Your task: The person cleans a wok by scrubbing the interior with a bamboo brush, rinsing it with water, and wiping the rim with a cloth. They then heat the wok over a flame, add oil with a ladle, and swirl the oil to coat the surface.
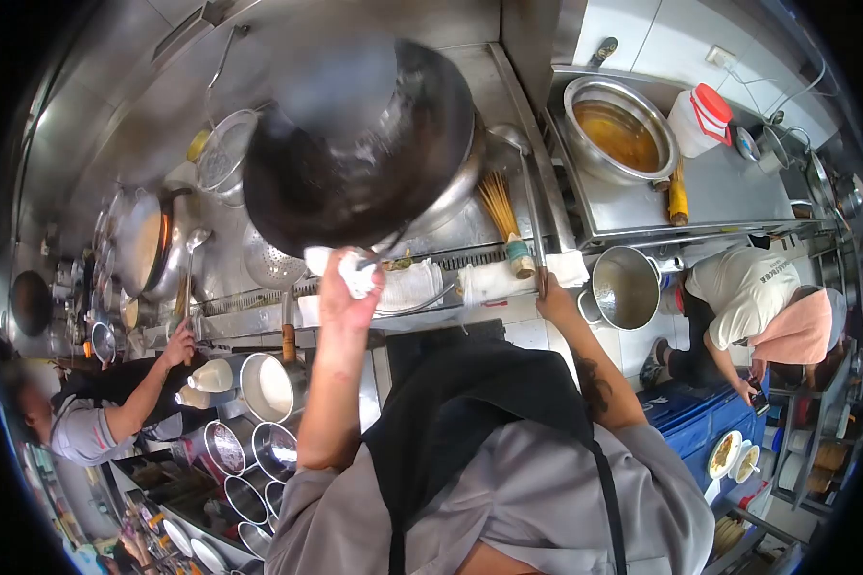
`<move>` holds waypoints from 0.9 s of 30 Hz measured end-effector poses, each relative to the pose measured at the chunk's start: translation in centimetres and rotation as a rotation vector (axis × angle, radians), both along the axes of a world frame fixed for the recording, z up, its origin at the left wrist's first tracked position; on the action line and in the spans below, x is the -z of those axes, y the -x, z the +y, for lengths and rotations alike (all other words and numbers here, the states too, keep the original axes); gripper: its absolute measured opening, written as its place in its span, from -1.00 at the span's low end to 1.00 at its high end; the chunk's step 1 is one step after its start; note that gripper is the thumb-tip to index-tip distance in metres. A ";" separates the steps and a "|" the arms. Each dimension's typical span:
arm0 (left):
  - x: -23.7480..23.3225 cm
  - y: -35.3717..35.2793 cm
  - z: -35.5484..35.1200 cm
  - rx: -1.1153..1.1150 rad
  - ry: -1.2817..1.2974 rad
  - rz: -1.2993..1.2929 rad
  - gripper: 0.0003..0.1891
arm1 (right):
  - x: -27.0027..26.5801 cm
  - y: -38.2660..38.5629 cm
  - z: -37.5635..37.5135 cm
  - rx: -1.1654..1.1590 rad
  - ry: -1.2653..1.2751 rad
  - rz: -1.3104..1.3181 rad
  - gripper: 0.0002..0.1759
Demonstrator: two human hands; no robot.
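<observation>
My left hand (350,292) is closed round a white cloth (357,272) at the near edge of a large dark wok (355,172). The wok is tilted over the stove, its inside wet and shiny, with a blurred grey patch over its upper part. My right hand (558,299) is wrapped round the wooden handle end of a long metal ladle (527,182), which lies along the right side of the stove. A bamboo brush (506,216) stands between wok and ladle. Folded white towels (412,286) lie along the stove's front edge.
At the upper right, a metal bowl (621,129) of brown liquid sits beside a red-lidded white tub (700,120). A steel pot (626,287) stands right of my right hand. One co-worker (753,287) bends at the right; another (115,422) works at the left, near several metal containers (267,388).
</observation>
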State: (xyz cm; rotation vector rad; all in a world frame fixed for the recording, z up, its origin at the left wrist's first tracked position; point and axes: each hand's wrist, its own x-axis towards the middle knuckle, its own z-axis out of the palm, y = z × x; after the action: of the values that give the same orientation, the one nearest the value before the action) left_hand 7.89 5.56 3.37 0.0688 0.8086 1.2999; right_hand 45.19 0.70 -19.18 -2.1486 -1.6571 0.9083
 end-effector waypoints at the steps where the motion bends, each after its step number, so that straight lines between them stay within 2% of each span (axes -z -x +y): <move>1: 3.3 -0.3 0.2 -0.003 0.058 0.045 -0.93 | 0.4 -0.1 -0.1 -0.004 -0.025 -0.005 -0.47; 3: 7.1 -1.8 -0.3 -0.052 0.177 0.078 -0.93 | 1.3 -0.2 -0.4 -0.026 -0.046 -0.009 -0.47; 5: 9.2 -2.0 0.1 0.004 0.209 0.057 -0.95 | 1.6 -0.6 -0.2 -0.046 -0.056 -0.008 -0.46; 11: 7.2 -1.7 0.3 -0.006 0.159 0.046 -0.97 | 1.3 -0.7 -0.5 -0.010 -0.029 -0.010 -0.38; 14: 6.9 -1.3 1.0 -0.006 0.165 0.023 -0.97 | 1.7 -0.8 -0.2 -0.057 -0.004 -0.019 -0.21; 19: 5.4 -1.4 1.1 -0.009 0.149 0.010 -0.97 | 2.1 -1.0 -0.1 -0.055 -0.008 -0.046 -0.23; 23: 6.9 -1.3 2.1 -0.006 0.146 -0.001 -0.97 | 2.1 -1.1 0.0 -0.048 -0.008 -0.037 -0.23; 26: 7.7 -1.7 2.9 -0.022 0.160 0.053 -0.96 | 1.5 -0.6 -0.1 0.008 -0.026 -0.016 -0.48; 27: 7.9 -1.4 3.1 -0.012 0.156 0.039 -0.96 | 1.4 -0.5 -0.1 0.013 -0.029 -0.021 -0.49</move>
State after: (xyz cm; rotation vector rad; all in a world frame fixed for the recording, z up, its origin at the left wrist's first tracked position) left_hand 9.27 8.62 -4.56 -0.0349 0.9426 1.2459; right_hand 45.71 0.57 -20.60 -2.1542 -1.6536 0.8554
